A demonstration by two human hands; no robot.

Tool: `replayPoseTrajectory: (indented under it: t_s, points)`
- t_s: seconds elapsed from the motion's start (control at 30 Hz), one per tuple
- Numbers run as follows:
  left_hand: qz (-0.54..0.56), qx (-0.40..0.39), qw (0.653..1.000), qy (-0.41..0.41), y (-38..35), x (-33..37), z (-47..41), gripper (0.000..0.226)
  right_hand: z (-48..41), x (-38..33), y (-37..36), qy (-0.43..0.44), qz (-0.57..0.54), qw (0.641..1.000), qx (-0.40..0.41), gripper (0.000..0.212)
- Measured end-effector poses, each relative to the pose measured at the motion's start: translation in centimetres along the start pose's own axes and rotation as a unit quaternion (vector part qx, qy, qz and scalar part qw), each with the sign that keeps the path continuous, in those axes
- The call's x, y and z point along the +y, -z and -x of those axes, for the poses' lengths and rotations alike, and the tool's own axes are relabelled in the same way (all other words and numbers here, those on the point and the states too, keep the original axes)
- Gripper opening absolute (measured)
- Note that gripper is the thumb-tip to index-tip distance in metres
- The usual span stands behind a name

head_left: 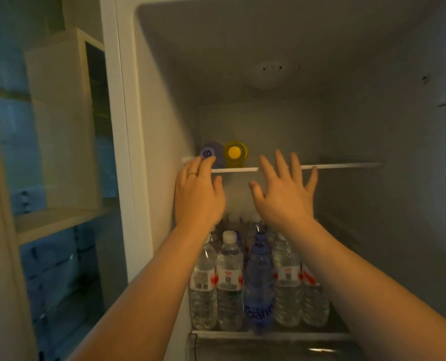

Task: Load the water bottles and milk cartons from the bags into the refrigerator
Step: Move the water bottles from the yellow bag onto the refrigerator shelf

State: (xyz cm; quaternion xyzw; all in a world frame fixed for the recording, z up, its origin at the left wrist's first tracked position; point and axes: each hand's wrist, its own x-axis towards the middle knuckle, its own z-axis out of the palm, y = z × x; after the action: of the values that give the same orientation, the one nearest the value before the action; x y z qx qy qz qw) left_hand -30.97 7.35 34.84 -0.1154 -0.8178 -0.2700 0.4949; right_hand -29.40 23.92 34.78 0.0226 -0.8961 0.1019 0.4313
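Both my arms reach into the open refrigerator. My left hand (198, 194) is raised at the front edge of the upper shelf (339, 166), its fingertips touching a purple-capped bottle (211, 153) that lies on its side there. Beside it lies a yellow-capped bottle (235, 152). My right hand (284, 190) is spread with straight fingers in front of the shelf edge and holds nothing. Several upright water bottles (229, 282), one of them blue (259, 285), fill the lower shelf under my wrists.
The fridge's white left wall and door frame (128, 152) stand close to my left arm. Outside it to the left is a pale cabinet box (60, 121) on a shelf. A clear drawer front (268, 345) lies below the bottles. The upper shelf's right part holds nothing.
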Motion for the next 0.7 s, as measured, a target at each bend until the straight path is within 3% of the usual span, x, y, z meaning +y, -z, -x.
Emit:
replayPoseTrajectory:
  t_s: [0.13, 0.4, 0.7]
  points:
    - [0.006, -0.069, 0.998, -0.012, 0.5, -0.6, 5.0, 0.058, 4.4, 0.2, 0.4, -0.014, 0.008, 1.000, -0.015, 0.067]
    - [0.014, -0.230, 0.973, -0.030, 1.7, -2.3, 14.6, 0.055, 14.5, 1.0, 0.1, -0.024, -0.016, 0.999, -0.027, 0.061]
    - [0.072, -0.323, 0.944, -0.009, 1.5, -3.8, 27.4, 0.050, 26.2, 3.7, -2.1, -0.044, -0.075, 0.995, -0.046, 0.049]
